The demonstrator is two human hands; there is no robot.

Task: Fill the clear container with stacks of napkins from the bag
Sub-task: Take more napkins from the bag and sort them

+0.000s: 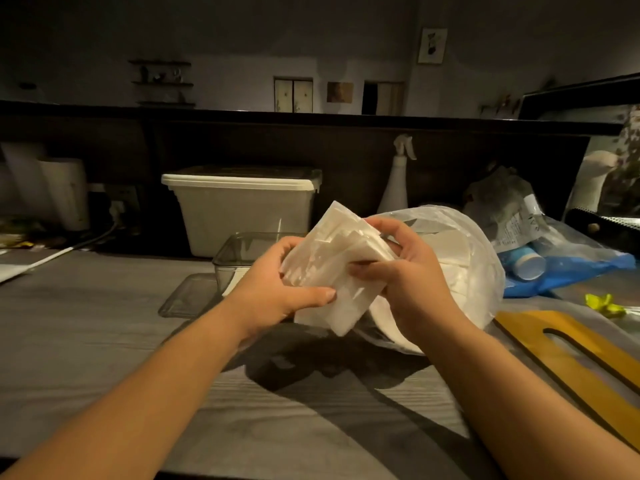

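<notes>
Head view shows a stack of white napkins [346,244] held tilted in the air above the grey table [104,323], between both hands. The left hand [273,289] grips its left edge, thumb curled over the front and fingers behind. The right hand [412,282] pinches the right edge, fingers bent round the top and front of the stack. The sheets are fanned unevenly at the upper edge. Just behind the left hand stands the clear container [228,261], open at the top; what lies inside it cannot be made out. Its flat clear lid [183,299] lies on the table just to its left. Right of the hands sits the clear plastic bag [478,271], bulging with more white napkins, its mouth towards the hands. Behind the container is a white lidded tub [242,202], with a white spray bottle [398,181] to its right. A blue bag [571,271] lies beyond the napkin bag, and a yellow wooden board [571,348] rests at the near right.
</notes>
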